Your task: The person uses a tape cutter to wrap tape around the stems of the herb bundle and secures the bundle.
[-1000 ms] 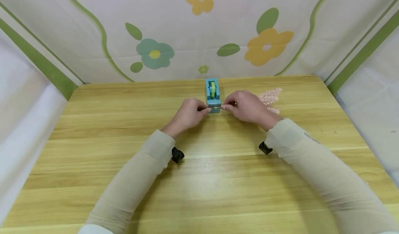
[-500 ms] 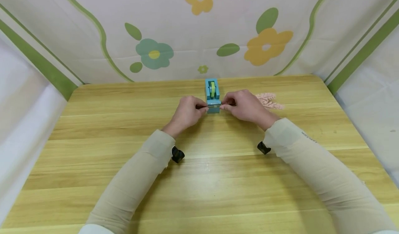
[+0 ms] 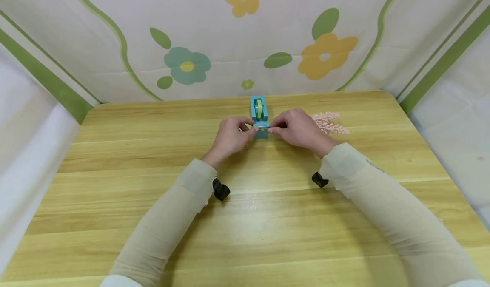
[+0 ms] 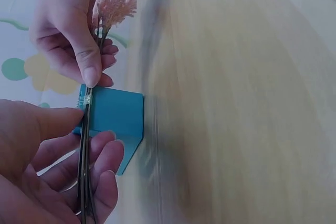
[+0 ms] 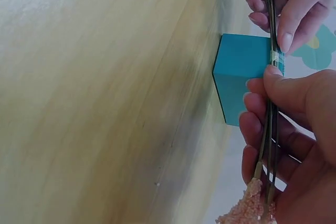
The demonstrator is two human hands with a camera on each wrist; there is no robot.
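Observation:
A bunch of pink artificial flowers [image 3: 330, 123] on thin dark stems [image 4: 85, 150] is held across the front of a blue tape dispenser [image 3: 258, 104]. My left hand [image 3: 233, 136] holds the lower stems between thumb and curled fingers. Closer to the blossoms, my right hand [image 3: 296, 127] pinches the same stems. Between the two hands a piece of clear tape [image 4: 88, 99] wraps the stems right at the dispenser's toothed edge. A yellow-green roll [image 3: 259, 108] sits in the dispenser. The blossoms stick out beyond my right hand, partly hidden by it in the head view.
The wooden table [image 3: 160, 219] stretches out on all sides of the dispenser. Behind it hangs a white cloth [image 3: 126, 6] printed with flowers and leaves. A small black camera [image 3: 220, 189] is strapped at my left wrist, another black camera [image 3: 320, 179] at my right.
The blossoms have turned and shifted as the stems rolled between my fingers. Both hands have stayed at the dispenser's front, with the left thumb and fingers slightly resettled.

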